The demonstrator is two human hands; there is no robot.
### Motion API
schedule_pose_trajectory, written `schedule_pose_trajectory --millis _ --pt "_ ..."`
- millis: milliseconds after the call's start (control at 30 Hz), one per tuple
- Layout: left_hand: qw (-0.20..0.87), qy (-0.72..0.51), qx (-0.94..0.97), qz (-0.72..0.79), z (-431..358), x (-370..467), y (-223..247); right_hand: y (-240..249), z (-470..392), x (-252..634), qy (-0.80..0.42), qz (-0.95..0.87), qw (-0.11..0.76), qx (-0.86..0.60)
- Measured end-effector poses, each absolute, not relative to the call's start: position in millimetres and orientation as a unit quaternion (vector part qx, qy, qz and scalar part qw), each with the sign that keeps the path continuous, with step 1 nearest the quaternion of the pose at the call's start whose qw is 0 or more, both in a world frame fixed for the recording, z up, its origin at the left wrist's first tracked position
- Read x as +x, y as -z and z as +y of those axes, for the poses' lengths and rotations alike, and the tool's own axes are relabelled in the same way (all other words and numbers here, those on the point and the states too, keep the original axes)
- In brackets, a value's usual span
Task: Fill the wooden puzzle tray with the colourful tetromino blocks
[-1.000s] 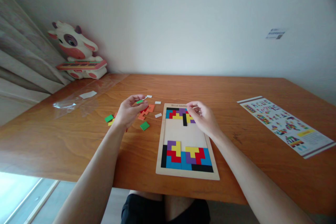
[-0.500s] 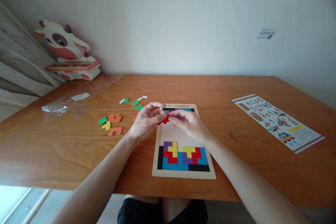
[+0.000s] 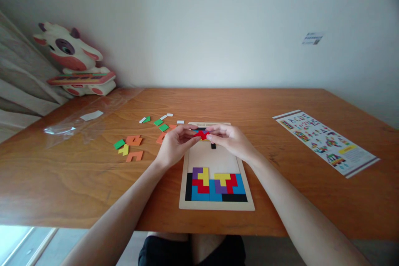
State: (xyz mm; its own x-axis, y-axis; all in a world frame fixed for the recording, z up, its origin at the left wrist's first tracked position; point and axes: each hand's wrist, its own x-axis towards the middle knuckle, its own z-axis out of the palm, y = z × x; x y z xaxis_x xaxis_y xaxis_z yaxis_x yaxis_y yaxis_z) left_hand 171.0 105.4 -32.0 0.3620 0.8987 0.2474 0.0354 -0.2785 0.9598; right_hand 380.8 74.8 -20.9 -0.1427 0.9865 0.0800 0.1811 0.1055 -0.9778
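Above the far half of a wooden puzzle board (image 3: 215, 205), my two hands meet over a red puzzle piece (image 3: 202, 135). My left hand (image 3: 179, 143) pinches its left side between thumb and fingers. On the right side, my right hand (image 3: 230, 139) grips it the same way. Coloured blocks fill the board's near end, among them a yellow piece (image 3: 204, 176) and a black piece (image 3: 235, 198). Another black piece (image 3: 213, 146) shows just below the red one. My hands partly hide the blocks at the far end.
Left of the board lie loose orange (image 3: 134, 156), green (image 3: 119, 144), yellow (image 3: 124, 150) and white pieces (image 3: 180, 122). A printed pattern sheet (image 3: 327, 143) rests on the right. Clear plastic wrap (image 3: 68, 129) and a toy cow keyboard (image 3: 81, 79) are at the back left.
Both hands have moved slightly away from me toward the board's far end, carrying the red piece. A black piece on the board has come into view beneath them.
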Motion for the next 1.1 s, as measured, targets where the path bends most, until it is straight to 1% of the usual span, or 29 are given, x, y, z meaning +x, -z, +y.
schedule_pose_trajectory --millis 100,200,367,667,800,1000,1100 --pt "0.376 -0.422 0.736 0.373 104 167 30 20 75 384 -0.425 -0.605 0.443 -0.507" --pt "0.282 -0.377 0.814 0.341 105 162 30 20 78 388 -0.394 -0.574 0.468 -0.545" --pt "0.246 -0.311 0.883 0.252 108 161 38 26 83 394 -0.374 -0.551 0.492 -0.56" --pt "0.123 -0.295 0.925 0.203 110 162 43 29 85 395 -0.367 -0.561 0.482 -0.564" --pt "0.107 -0.295 0.923 0.222 107 166 42 27 84 395 -0.359 -0.573 0.472 -0.565" --pt "0.127 -0.305 0.906 0.265 106 169 41 31 86 395 -0.338 -0.593 0.468 -0.562" --pt "0.141 -0.297 0.902 0.281 105 168 40 31 85 398 -0.305 -0.617 0.451 -0.568"
